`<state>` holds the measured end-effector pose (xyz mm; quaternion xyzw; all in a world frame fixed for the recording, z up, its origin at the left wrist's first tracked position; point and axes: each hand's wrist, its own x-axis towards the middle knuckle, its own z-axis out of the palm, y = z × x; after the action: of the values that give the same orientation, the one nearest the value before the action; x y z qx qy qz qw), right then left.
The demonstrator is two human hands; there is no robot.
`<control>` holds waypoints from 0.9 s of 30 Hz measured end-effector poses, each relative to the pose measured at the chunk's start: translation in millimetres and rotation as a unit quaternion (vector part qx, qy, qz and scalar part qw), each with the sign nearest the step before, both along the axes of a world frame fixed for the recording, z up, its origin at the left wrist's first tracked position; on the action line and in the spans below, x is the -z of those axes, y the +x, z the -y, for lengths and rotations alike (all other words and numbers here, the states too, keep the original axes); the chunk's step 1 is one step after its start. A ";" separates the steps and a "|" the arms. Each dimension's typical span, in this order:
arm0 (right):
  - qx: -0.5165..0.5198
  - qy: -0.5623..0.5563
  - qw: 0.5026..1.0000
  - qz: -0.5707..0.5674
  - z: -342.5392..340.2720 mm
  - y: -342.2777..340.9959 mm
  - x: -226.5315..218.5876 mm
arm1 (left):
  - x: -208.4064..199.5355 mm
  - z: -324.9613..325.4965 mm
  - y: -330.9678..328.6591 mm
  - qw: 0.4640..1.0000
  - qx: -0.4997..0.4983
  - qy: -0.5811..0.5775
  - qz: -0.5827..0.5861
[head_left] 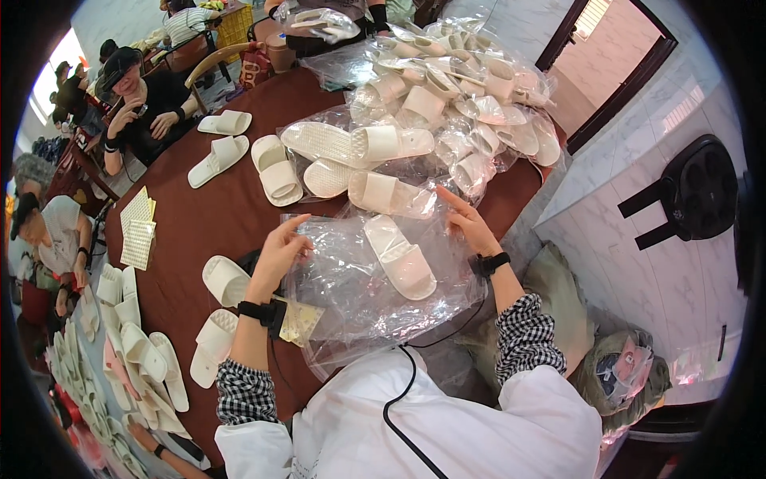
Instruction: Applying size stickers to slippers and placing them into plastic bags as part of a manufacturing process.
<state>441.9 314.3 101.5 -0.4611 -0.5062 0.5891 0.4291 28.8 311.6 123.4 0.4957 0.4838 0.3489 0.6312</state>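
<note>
A clear plastic bag (343, 279) lies spread in front of me, with a cream slipper (408, 270) on or in it; I cannot tell which. My left hand (281, 254) is at the bag's left side, index finger stretched out and the others loosely bent. On the opposite side, my right hand (469, 227) reaches forward with its index finger extended, close to a bagged slipper (391, 194). Neither hand visibly grips anything. More cream slippers lie left of the bag, one of them (226, 281) beside my left wrist.
Bagged slippers (423, 104) are heaped at the far right of the brown table (191, 239). Sticker sheets (139, 231) lie at its left edge. People sit at the left, near another slipper pile (88, 375). A black stool (702, 188) and stuffed sacks (622, 367) stand right.
</note>
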 end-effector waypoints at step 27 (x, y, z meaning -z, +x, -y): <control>0.128 -0.188 0.973 -0.038 68.6 25.7 73.4 | 46.3 76.9 4.8 0.989 -0.130 0.031 -0.062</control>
<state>467.5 245.8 28.1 -0.5718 -0.3066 0.6313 0.4250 33.6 234.7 77.1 0.4685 0.5715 0.4115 0.5334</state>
